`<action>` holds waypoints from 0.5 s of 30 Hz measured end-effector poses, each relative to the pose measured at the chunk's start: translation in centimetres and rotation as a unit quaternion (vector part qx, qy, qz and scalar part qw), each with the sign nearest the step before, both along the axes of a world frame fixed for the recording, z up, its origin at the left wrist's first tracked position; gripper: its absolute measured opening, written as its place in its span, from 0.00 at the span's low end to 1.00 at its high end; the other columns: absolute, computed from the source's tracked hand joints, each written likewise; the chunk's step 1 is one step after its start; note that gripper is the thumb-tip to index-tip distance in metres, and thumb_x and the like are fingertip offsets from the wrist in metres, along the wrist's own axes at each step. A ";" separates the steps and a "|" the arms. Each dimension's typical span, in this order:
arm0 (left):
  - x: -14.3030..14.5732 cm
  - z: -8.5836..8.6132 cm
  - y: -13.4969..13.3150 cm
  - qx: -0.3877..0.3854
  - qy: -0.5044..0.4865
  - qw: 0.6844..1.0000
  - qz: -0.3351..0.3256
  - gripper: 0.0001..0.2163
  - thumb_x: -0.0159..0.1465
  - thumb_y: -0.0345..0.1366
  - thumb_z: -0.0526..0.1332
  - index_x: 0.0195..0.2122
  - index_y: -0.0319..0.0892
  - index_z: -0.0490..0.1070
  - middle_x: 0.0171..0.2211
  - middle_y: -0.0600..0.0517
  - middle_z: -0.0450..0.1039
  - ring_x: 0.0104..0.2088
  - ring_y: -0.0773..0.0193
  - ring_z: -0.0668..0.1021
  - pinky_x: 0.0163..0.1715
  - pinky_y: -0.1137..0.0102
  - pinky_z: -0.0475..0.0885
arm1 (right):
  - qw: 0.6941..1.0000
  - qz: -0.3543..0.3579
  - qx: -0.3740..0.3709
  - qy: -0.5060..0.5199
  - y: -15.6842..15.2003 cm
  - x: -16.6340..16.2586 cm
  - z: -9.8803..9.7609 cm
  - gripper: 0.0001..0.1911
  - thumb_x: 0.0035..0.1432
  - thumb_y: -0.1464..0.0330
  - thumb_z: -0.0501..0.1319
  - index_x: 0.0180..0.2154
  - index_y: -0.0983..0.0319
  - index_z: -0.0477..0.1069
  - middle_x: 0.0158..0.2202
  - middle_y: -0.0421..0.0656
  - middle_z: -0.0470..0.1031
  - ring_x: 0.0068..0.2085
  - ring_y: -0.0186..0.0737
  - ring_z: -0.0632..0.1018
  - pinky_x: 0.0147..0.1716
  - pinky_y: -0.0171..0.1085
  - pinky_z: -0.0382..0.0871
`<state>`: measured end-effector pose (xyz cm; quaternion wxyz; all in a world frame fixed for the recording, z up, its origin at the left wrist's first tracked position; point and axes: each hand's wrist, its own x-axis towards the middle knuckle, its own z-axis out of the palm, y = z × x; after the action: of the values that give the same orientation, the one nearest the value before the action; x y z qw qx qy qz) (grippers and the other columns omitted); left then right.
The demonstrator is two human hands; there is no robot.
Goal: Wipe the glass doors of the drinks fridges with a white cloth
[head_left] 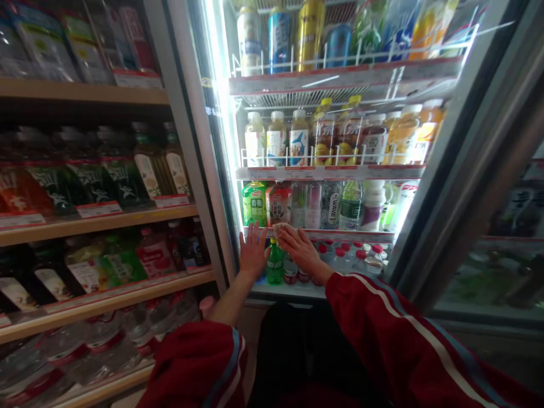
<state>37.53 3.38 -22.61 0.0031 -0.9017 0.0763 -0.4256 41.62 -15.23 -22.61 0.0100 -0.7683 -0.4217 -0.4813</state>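
Note:
My left hand (254, 252) is spread with its fingers pointing up, at the left end of a lit fridge's lower shelf edge (335, 236). Under my right hand (300, 249) is a crumpled pale cloth (280, 228), pressed by the fingertips against that same edge. Just above my hands stand a green drink carton (255, 205) and a red one (279, 204). Between and below the hands is a green bottle with a yellow cap (275, 265). Part of the cloth is hidden by the fingers.
Higher fridge shelves hold bottles (299, 139) and cans (311, 34) behind wire rails (340, 156). More bottles with red caps (360, 260) stand on the fridge floor. At left, wooden shelves (97, 224) carry drinks. A dark door frame (450, 147) is at right.

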 end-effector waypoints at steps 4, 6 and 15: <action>-0.1 0.2 1.2 -0.026 -0.011 0.999 0.017 0.27 0.61 0.36 0.58 0.61 0.41 0.54 0.65 0.38 0.49 0.66 0.50 0.49 0.61 0.46 0.48 | 0.999 -0.009 0.031 -0.006 1.1 0.7 3.2 0.22 0.63 0.73 0.51 0.58 0.59 0.60 0.63 0.46 0.58 0.67 0.41 0.50 0.64 0.53 0.43; -0.2 0.2 1.8 -0.036 -0.016 0.999 0.023 0.28 0.61 0.36 0.58 0.62 0.40 0.53 0.65 0.38 0.48 0.66 0.50 0.49 0.61 0.45 0.48 | 0.999 -0.010 0.035 -0.010 1.7 0.9 3.8 0.23 0.63 0.73 0.52 0.59 0.59 0.59 0.63 0.46 0.58 0.67 0.42 0.49 0.64 0.53 0.43; -0.9 0.2 4.1 -0.045 0.006 0.998 0.047 0.28 0.61 0.36 0.58 0.61 0.37 0.53 0.65 0.37 0.48 0.65 0.48 0.51 0.60 0.45 0.50 | 0.995 0.069 -0.065 -0.038 4.8 0.8 1.7 0.19 0.63 0.73 0.51 0.55 0.58 0.64 0.62 0.43 0.60 0.65 0.42 0.56 0.63 0.52 0.49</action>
<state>36.63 7.51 -22.45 -0.0177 -0.9062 0.0143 -0.4222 42.45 -10.40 -20.90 -0.0234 -0.7176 -0.5041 -0.4800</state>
